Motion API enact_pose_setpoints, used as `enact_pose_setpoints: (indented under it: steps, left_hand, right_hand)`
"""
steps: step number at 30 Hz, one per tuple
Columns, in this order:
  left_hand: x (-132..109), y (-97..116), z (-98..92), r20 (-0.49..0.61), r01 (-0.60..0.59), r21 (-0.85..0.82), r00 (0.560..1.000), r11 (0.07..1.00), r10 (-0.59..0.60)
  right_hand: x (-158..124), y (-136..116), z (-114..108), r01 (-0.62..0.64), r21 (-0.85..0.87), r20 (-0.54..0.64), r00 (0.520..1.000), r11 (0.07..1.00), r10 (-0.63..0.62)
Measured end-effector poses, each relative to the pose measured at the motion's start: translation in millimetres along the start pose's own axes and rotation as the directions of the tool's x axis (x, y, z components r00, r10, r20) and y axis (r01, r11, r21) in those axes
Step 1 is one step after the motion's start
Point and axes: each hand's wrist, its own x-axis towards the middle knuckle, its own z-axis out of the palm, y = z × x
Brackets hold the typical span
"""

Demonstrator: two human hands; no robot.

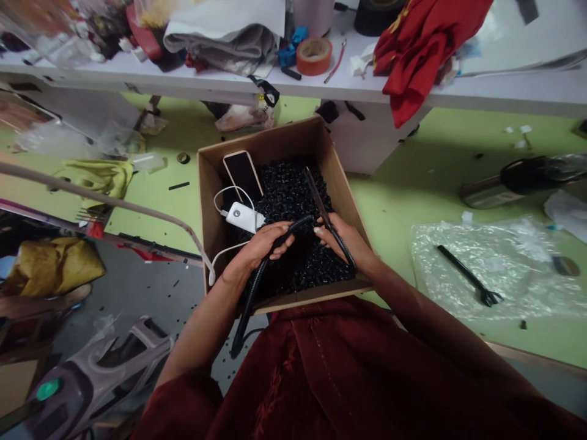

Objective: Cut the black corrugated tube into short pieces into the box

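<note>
A cardboard box [208,201] rests on my lap, filled with several small black cut pieces [293,195]. My left hand [261,247] is closed around a black corrugated tube [250,299] that trails down past the box's front edge. My right hand [346,241] is closed on black scissors [321,205], whose blades point away over the pieces. The tube's end lies between both hands. A phone [242,174] leans in the box's left corner, cabled to a white power bank [243,217].
A white workbench [275,85] at the back carries a tape roll [314,56], red cloth [422,43] and folded fabric. On the green floor lie a plastic sheet with a black tool [468,276] at right, and yellow cloth [98,174] at left.
</note>
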Motion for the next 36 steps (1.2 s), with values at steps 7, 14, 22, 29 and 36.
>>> enact_pose_setpoints:
  steps: [7, 14, 22, 29, 36]
  left_hand:
    - [0, -6, 1.0, 0.078, 0.074, 0.053, 0.994, 0.996, -0.078]
    - [-6, -6, 1.8, 0.164, 0.053, 0.113, 0.984, 0.992, -0.072]
    - [-17, 6, 19.0, 0.158, 0.051, -0.076, 0.987, 0.996, -0.039]
    - [-38, 3, 15.5, 0.205, 0.205, -0.208, 0.965, 0.956, -0.163]
    - [-69, -20, 9.6, 0.203, 0.249, -0.183, 0.956, 0.951, -0.212]
  right_hand:
    - [3, -6, 2, -0.015, 0.281, 0.058, 0.998, 0.96, -0.002]
    - [-1, -14, 0, -0.033, 0.317, 0.105, 0.995, 0.948, -0.001]
    - [8, -28, -12, -0.039, 0.483, 0.115, 0.993, 0.875, -0.019]
    - [22, -33, -17, -0.103, 0.629, 0.148, 0.989, 0.771, 0.011]
    - [29, -25, -23, -0.157, 0.662, 0.165, 0.984, 0.733, 0.062]
